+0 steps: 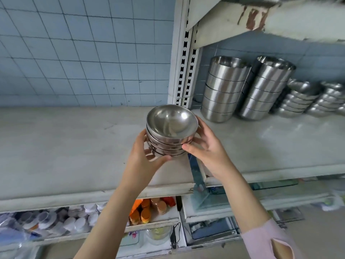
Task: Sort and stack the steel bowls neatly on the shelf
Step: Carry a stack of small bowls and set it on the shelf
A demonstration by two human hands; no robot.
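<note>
A small stack of round steel bowls [170,128] is held between both hands over the white shelf [65,146], near its right end. My left hand [143,156] grips the stack's left side and underside, thumb curled beneath. My right hand [207,144] grips the right side, thumb on the lower rims. On the adjoining shelf to the right stand two tall stacks of straight-sided steel bowls [224,90] [265,90], and beyond them lower stacks of round bowls [298,100] [330,100].
A slotted white upright [183,62] divides the two shelf bays. A rusty upper shelf [261,19] overhangs the right bay. Blue tiled wall [84,53] backs the left bay. Lower shelves hold white lids [71,221], orange-capped jars [147,210] and packaged goods.
</note>
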